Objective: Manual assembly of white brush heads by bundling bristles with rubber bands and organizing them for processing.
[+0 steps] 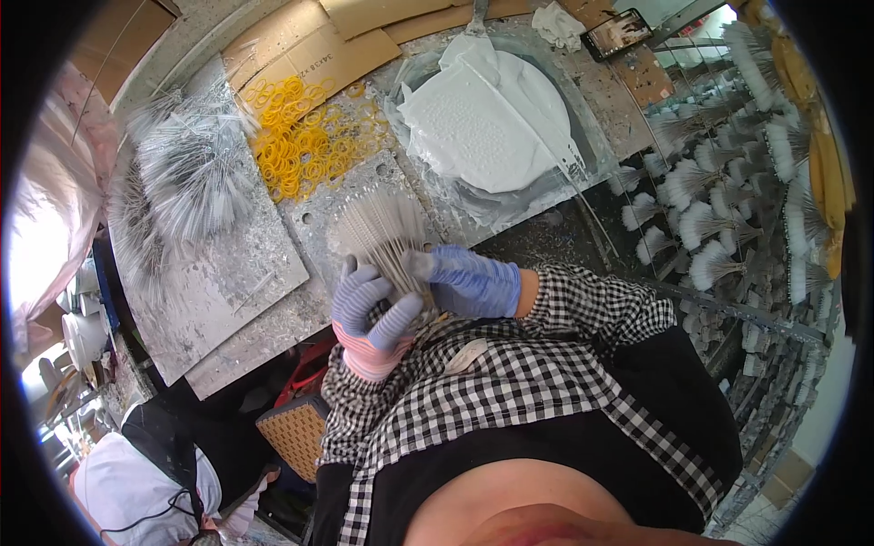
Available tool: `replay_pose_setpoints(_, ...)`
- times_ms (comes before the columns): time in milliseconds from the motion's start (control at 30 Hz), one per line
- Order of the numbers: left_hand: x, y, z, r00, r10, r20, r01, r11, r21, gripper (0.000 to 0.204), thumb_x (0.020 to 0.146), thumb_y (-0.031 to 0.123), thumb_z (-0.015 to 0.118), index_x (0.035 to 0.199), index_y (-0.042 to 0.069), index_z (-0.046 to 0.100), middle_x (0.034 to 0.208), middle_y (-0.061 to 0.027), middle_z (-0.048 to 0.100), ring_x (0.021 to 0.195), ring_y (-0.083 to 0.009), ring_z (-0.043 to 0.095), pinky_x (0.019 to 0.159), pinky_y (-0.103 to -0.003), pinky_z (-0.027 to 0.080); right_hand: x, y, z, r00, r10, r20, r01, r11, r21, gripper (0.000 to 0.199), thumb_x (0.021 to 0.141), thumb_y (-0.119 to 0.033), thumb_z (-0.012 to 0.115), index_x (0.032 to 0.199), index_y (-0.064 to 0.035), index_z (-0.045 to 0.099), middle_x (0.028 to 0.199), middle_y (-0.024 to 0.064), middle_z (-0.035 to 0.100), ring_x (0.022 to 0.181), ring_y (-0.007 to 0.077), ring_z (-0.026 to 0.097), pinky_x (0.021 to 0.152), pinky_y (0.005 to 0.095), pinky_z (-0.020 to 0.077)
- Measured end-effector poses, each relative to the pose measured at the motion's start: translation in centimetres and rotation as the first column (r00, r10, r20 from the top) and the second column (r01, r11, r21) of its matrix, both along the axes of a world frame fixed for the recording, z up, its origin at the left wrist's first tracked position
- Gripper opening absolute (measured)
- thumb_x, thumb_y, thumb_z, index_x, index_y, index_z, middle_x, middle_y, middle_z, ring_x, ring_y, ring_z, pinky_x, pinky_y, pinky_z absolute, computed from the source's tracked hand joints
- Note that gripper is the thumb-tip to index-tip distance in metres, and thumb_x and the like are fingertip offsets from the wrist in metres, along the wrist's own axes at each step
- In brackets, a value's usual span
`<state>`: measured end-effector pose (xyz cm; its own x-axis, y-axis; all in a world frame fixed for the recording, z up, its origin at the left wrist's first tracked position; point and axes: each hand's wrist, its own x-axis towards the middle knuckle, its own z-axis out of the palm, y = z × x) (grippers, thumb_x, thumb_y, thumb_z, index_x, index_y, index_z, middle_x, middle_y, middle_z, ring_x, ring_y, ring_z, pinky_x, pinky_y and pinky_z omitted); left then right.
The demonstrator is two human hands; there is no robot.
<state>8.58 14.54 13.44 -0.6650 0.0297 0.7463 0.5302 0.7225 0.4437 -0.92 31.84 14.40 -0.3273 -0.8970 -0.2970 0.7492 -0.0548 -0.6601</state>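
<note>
A bundle of thin wire-stemmed brushes is held in front of my chest, its pale bristled ends fanned out away from me. My left hand, in a blue-grey striped glove with a pink cuff, has its fingers curled about the stems. From the other side my right hand, in a blue glove, closes on the bundle near where the stems gather. The lower ends of the stems are mostly hidden by the gloves. Just beyond the bundle, yellow rubber bands lie scattered on the bench.
A large heap of similar loose brushes covers a grey board at left. Far right of centre sits a tub of white paste with a scraper across it. Bundled white-tipped brushes fill a rack at right. A phone lies far back.
</note>
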Motion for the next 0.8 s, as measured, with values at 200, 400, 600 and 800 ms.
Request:
replay_pose_setpoints(200,3.5,-0.9,-0.4,0.974,-0.003,0.226,0.002,1.000,0.002,0.041,0.076,0.000,0.076,0.113,0.009,0.059,0.114,-0.0131,0.064,0.110,-0.0332,0.063,0.103,-0.045,0.048,-3.0,-2.5,-1.4,0.719,0.149,-0.679,0.204,0.889,0.411,0.074,0.076,-0.037,0.089,0.130,0.0041,0.057,0.116,0.0137,0.070,0.111,0.0227,0.066,0.093,0.0340,0.0533)
replay_pose_setpoints(400,5.4,-1.6,-7.1,0.841,-0.089,0.533,-0.366,0.631,0.684,0.054,0.084,0.000,0.077,0.130,0.003,0.050,0.128,-0.0111,0.059,0.120,-0.0214,0.055,0.107,-0.036,0.041,-0.5,-5.9,-7.5,0.433,-0.146,-0.889,0.360,0.933,0.022,0.072,0.076,-0.035,0.088,0.131,-0.0023,0.055,0.115,0.0163,0.070,0.108,0.0254,0.068,0.095,0.0368,0.0543)
replay_pose_setpoints(600,5.8,-1.0,-7.4,0.877,-0.187,0.443,-0.275,0.562,0.780,0.055,0.087,0.007,0.079,0.134,0.002,0.051,0.133,-0.0124,0.058,0.123,-0.0235,0.056,0.109,-0.038,0.042,1.0,-6.6,-10.3,0.114,-0.238,-0.965,0.404,0.898,-0.174,0.065,0.078,-0.033,0.087,0.127,-0.0025,0.057,0.114,0.0197,0.069,0.105,0.0317,0.069,0.093,0.0384,0.0544)
replay_pose_setpoints(800,4.3,-1.7,-4.8,0.749,-0.043,0.661,-0.120,0.972,0.200,0.033,0.075,0.019,0.088,0.099,0.006,0.069,0.097,-0.0063,0.068,0.092,-0.0256,0.066,0.087,-0.037,0.052,2.7,-4.8,-8.6,0.604,-0.120,-0.788,0.217,0.976,0.017,0.065,0.084,-0.020,0.078,0.140,-0.0040,0.051,0.134,0.0152,0.062,0.121,0.0257,0.061,0.108,0.0366,0.0465)
